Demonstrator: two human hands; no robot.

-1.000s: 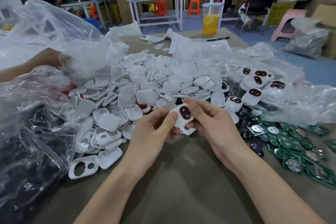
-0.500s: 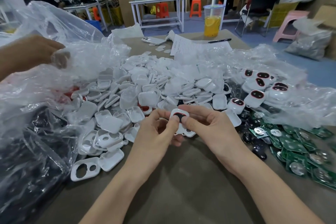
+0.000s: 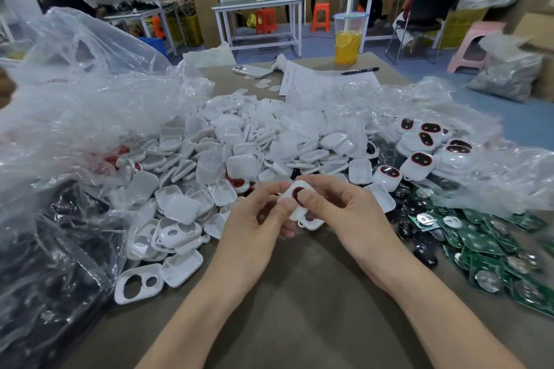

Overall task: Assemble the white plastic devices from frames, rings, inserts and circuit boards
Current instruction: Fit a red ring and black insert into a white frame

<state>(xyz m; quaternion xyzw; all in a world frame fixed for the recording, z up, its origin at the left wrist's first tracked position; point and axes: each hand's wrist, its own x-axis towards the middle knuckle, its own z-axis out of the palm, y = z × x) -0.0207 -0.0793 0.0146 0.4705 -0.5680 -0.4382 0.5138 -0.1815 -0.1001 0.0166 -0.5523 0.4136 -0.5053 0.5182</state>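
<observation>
White device [image 3: 295,195] in both curled hands [image 3: 251,229] [image 3: 344,213]

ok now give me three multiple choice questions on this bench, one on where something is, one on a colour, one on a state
1. Where on the brown table do the green circuit boards lie?
A) the far edge
B) the person's left
C) the person's right

2. What colour is the drink in the clear plastic cup?
A) orange-yellow
B) blue
C) pink

3. The white plastic device with the black, red-rimmed insert is:
A) lying loose on the pile
B) gripped by the left hand and the right hand
C) sealed in a bag

Answers:
1 C, the boards are heaped at the right of the view.
2 A, the cup holds orange-yellow liquid with a citrus slice.
3 B, fingers of both hands pinch it.
</observation>
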